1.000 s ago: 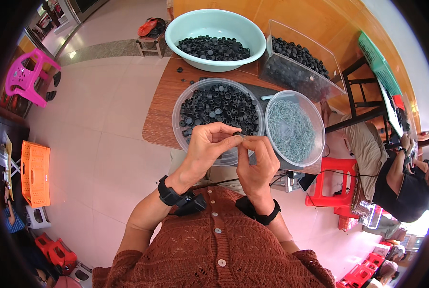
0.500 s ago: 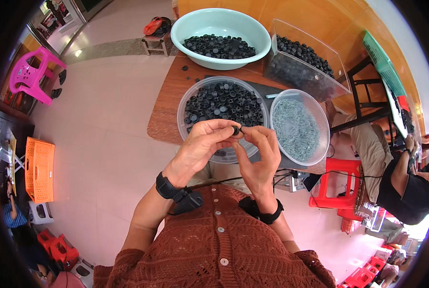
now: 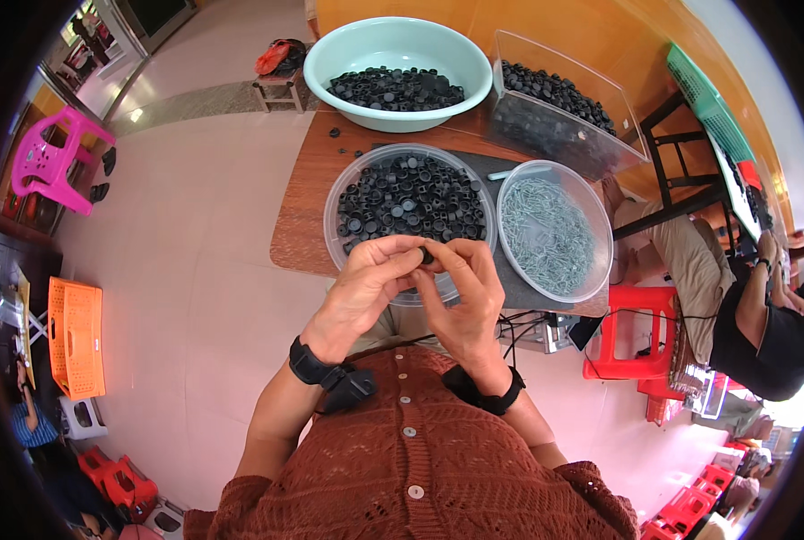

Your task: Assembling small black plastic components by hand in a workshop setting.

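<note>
My left hand [image 3: 366,286] pinches a small round black cap [image 3: 427,256] between thumb and fingers. Against the cap's other side press the fingertips of my right hand [image 3: 463,301], also closed. Much of the cap is hidden by my fingers. Both hands hover over the near edge of a round clear tub [image 3: 332,216] full of black caps [image 3: 411,193]. To its right stands a second clear tub [image 3: 607,256] holding a heap of thin silvery screws or pins [image 3: 550,234], too fine to tell.
Behind the tubs on the wooden table [image 3: 298,211] stand a pale green basin [image 3: 397,34] and a clear bin [image 3: 555,144], both with black parts. A red stool [image 3: 631,337] is right of the table; beyond it sits another person [image 3: 762,346]. An orange crate [image 3: 76,337] lies left.
Both hands have shifted slightly left with the cap, and the fingers have closed more over it. The whole view has turned a little.
</note>
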The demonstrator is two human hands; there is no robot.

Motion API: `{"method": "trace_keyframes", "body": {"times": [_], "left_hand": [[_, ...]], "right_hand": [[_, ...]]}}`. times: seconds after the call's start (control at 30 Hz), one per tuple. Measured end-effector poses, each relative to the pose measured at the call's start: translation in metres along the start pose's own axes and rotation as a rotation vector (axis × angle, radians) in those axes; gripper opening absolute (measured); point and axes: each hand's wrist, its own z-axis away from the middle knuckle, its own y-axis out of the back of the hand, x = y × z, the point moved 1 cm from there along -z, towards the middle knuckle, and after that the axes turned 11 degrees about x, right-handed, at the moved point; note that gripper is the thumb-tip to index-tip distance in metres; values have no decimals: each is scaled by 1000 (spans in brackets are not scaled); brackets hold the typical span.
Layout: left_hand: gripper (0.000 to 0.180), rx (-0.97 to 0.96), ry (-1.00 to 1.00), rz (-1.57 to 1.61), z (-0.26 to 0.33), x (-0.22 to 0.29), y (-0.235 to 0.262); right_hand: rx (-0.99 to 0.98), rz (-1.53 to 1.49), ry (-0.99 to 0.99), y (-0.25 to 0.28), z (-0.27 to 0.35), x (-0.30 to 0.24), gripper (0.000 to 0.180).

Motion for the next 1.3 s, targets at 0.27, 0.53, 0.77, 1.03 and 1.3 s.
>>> {"method": "trace_keyframes", "body": {"times": [0.27, 0.53, 0.77, 1.03, 1.3], "left_hand": [[23, 16, 8, -53, 0, 2, 1], [27, -29, 107, -156, -3, 6, 7], [36, 4, 98, -230, 4, 21, 14], [27, 205, -183, -129, 11, 40, 64], [23, 300, -219, -130, 17, 37, 73]], "right_hand": [[-35, 56, -5, 1, -1, 1, 35], [-275, 137, 104, 10, -12, 12, 32], [-244, 271, 230, 39, -48, 26, 21], [264, 610, 301, 102, -185, 58, 22], [194, 904, 283, 90, -215, 109, 39]]}}
